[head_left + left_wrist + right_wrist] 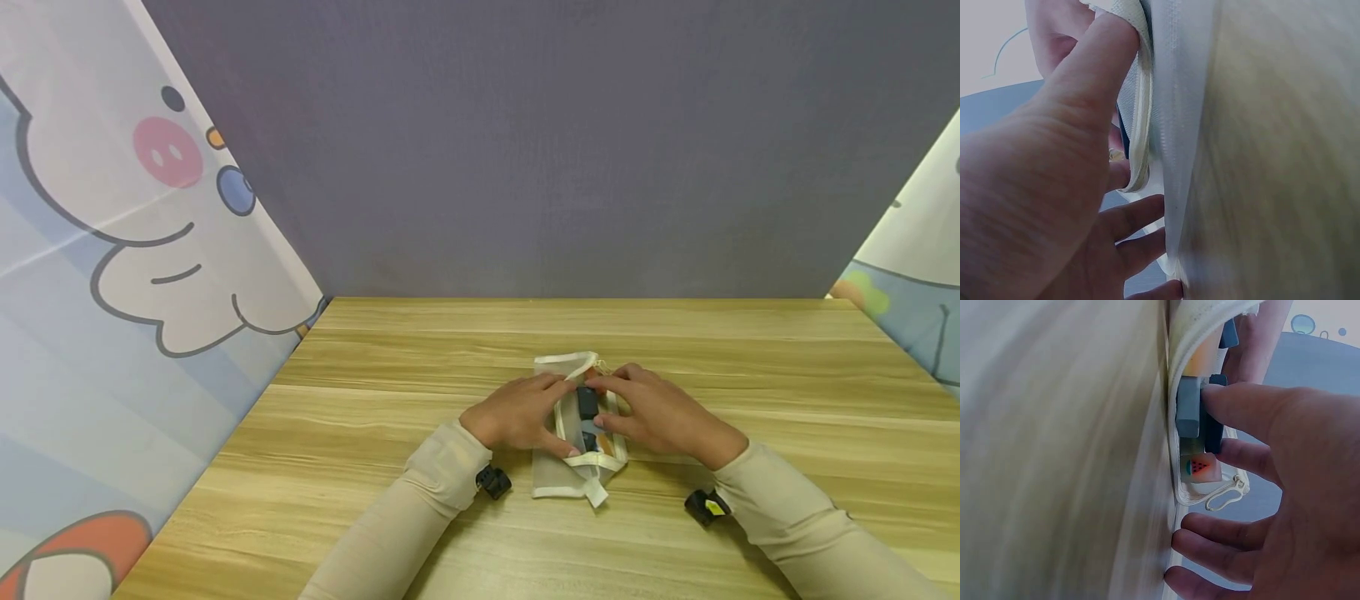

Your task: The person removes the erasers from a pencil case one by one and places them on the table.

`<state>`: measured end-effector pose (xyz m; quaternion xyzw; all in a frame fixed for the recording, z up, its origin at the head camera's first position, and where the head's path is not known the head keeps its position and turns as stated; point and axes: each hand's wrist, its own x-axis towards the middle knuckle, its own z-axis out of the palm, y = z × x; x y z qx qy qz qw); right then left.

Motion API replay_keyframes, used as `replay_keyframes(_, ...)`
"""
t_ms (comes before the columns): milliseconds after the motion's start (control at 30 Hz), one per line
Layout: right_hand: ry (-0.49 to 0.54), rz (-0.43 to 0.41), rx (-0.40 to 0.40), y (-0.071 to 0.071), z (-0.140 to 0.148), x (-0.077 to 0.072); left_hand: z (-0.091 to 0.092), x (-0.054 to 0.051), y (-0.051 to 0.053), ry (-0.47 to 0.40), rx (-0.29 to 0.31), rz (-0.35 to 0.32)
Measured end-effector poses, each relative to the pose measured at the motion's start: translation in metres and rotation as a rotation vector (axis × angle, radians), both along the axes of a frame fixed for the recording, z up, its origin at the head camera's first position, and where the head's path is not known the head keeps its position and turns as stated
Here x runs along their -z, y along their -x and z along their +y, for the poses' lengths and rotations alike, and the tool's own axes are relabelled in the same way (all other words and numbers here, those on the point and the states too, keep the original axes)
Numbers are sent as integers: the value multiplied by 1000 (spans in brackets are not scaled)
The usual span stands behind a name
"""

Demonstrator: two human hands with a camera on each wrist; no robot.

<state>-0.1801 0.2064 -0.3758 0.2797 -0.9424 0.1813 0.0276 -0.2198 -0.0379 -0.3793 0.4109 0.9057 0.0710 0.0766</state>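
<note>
A translucent mesh zipper pouch (553,481) with cream edging lies unzipped on the table, between both hands. My left hand (520,410) holds its left opening edge, the thumb hooked over the zipper band (1141,119) in the left wrist view. With thumb and index finger, my right hand (660,414) pinches a dark rectangular block (1214,428) at the pouch's opening. Beside that block inside sit a grey-blue block (1189,412), a small block with a watermelon print (1202,467) and an orange-yellow piece (1204,357). Mesh partly hides the contents.
The pouch rests on a wood-grain table (375,467). A dark grey panel (570,150) rises behind the table's far edge. A cartoon-printed curtain (67,350) borders the left side, and another printed sheet (915,275) the right.
</note>
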Motion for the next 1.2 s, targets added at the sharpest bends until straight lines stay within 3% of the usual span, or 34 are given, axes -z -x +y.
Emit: replay_keyframes(1200, 48, -13, 43, 4, 0, 2, -3, -1, 0, -8, 4, -8)
